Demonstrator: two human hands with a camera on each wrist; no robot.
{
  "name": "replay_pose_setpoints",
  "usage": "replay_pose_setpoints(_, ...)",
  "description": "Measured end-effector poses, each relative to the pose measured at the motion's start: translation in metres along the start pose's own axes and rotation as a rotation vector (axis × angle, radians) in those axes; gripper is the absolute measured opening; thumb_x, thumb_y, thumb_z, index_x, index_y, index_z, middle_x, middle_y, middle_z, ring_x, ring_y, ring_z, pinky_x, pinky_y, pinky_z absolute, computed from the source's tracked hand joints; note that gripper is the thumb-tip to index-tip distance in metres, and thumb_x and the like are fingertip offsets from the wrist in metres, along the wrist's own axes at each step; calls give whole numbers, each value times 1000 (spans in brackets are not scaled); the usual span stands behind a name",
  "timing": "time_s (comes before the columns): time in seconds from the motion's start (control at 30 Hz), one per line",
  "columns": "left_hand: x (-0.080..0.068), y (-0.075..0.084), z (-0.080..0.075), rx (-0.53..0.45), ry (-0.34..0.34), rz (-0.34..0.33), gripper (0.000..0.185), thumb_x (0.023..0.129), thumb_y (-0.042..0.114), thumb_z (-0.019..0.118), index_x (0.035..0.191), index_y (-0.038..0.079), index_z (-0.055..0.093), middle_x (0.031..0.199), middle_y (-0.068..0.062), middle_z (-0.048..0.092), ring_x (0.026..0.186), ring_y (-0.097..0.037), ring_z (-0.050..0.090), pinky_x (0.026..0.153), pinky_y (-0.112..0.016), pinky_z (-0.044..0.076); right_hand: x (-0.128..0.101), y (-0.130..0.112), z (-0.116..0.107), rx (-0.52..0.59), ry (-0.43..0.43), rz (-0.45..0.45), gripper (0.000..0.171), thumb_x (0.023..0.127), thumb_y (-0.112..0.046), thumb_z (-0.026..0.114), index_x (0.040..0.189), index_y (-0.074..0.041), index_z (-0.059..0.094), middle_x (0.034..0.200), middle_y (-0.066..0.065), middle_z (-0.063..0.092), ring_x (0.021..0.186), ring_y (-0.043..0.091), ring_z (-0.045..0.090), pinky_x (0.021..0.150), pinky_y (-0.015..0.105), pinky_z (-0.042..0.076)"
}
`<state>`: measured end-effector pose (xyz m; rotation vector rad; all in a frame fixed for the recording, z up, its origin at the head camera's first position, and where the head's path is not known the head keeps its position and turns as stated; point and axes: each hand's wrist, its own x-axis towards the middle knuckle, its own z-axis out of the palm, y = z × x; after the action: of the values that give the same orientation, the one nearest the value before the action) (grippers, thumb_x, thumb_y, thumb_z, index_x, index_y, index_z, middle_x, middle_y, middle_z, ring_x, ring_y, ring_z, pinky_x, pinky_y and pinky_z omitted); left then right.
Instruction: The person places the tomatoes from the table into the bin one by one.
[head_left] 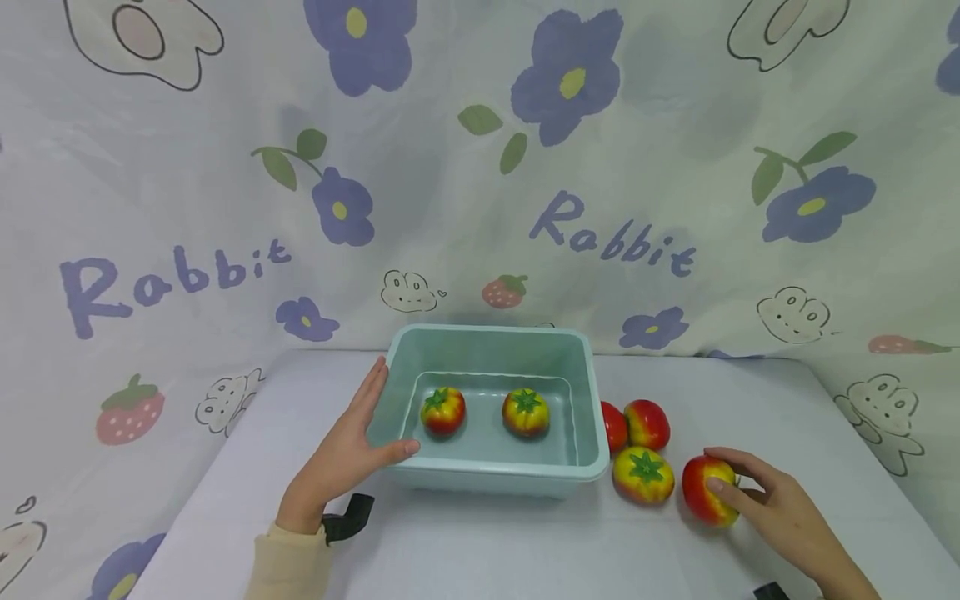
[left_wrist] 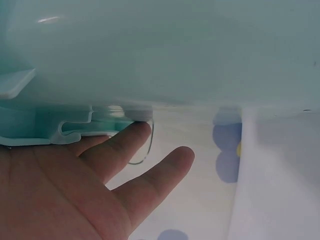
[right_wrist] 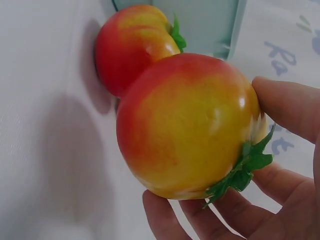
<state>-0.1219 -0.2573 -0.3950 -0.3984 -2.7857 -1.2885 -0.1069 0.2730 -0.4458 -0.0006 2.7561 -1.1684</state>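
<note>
Tomato (head_left: 708, 492) at the right end of the bench (head_left: 480, 550) sits in the grip of the right hand (head_left: 780, 512): fingers and thumb curl round it, and the right wrist view shows the fingertips (right_wrist: 165, 215) under the fruit with its green calyx turned toward the palm. Whether it rests on the bench surface or is just clear of it cannot be told.

Left hand (head_left: 345, 454) lies flat against the left outer wall of the pale green tub (head_left: 491, 479), fingers straight, thumb at the near corner; nothing is held. The left wrist view shows the fingers (left_wrist: 120, 145) under the tub's rim.

The tub contains two tomatoes, one left (head_left: 443, 411) and one right (head_left: 525, 412), apart from each other.

Three further tomatoes lie between the tub and the held fruit: a yellow-topped one (head_left: 642, 475) just beside the held tomato, a red one (head_left: 648, 423) behind it, and another (head_left: 612, 426) partly hidden by the tub's right wall.

A printed cloth backdrop (head_left: 480, 167) hangs behind the bench.
</note>
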Motion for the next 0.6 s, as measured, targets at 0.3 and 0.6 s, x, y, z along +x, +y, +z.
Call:
replay_pose_setpoints(0.3,-1,0,-1,8,6,5,113,83,38,81,162,10,6,169,-1,-1,153,-37,6,111,-73,18,-1,-6,-1,4,34,-21,62,96,-42,68,142,-3,53,139,24,55,121,38,50,77,18,55)
replay_pose_setpoints(0.6,0,0,-1,7,1,-19,112,83,42,80,163,12,7,169,2,-1,154,-35,5,113,-71,18,-3,-15,-4,-29,97,-107,55,96,-36,69,140,-5,56,136,21,59,119,26,50,76,11,47)
